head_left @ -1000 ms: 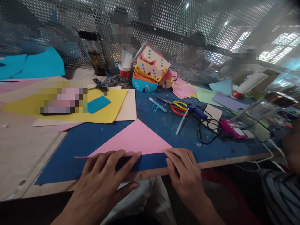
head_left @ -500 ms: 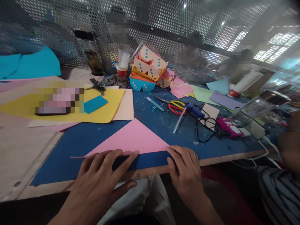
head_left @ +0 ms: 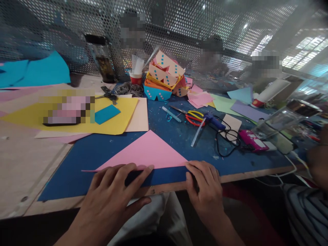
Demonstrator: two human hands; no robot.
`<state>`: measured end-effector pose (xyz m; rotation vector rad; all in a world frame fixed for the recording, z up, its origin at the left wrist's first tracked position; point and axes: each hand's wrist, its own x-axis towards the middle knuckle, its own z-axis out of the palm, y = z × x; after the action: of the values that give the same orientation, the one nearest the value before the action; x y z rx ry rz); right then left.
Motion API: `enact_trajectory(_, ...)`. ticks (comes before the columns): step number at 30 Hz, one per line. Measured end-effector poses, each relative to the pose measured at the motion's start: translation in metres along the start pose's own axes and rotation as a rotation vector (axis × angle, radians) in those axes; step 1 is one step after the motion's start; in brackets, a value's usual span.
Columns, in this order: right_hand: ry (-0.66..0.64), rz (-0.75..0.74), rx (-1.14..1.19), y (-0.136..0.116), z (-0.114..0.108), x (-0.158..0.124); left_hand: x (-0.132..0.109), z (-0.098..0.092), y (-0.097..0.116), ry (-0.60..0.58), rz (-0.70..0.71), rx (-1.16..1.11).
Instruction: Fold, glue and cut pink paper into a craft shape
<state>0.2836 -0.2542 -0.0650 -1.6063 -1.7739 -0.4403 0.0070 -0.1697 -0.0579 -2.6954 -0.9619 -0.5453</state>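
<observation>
Your pink paper (head_left: pixel 148 153) lies near the front of the blue desk (head_left: pixel 77 150), right before you, and shows as a triangle with its tip pointing away. Your left hand (head_left: pixel 109 193) lies over its lower left edge, fingers spread and thumb sticking out, so that grip is apart. Your right hand (head_left: pixel 207 191) has fingertips on the right corner; its thumb sits a bit away from them, so that grip is apart too. Past the paper, scissors (head_left: pixel 189 113) lie beside a blue glue gun (head_left: pixel 215 121).
</observation>
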Motion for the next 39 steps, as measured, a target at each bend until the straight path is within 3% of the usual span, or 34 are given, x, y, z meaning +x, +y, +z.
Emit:
enact_trajectory(11,0.019,0.098,-0.120,0.002,-0.001,-0.007,-0.002,0.007,0.000,-0.006,0.002,0.025)
enact_trajectory(14,0.088,0.130,-0.186,-0.002,-0.004,-0.009,-0.001,0.008,0.001,0.005,0.000,0.019)
enact_trajectory(17,0.129,0.045,-0.108,-0.018,-0.009,-0.002,-0.001,0.008,0.002,0.017,0.002,0.000)
enact_trajectory(21,-0.014,-0.150,0.174,-0.048,-0.004,0.019,0.000,0.007,0.005,0.054,0.003,-0.014)
enact_trajectory(25,-0.142,-0.183,0.271,-0.062,0.011,0.034,0.005,0.003,0.012,0.118,-0.065,-0.065)
enact_trajectory(30,-0.143,-0.150,0.267,-0.061,0.021,0.032,0.010,-0.006,0.014,0.156,-0.035,-0.072)
enact_trajectory(39,-0.119,-0.166,0.246,-0.061,0.022,0.032,-0.001,-0.006,0.016,0.170,-0.011,-0.071)
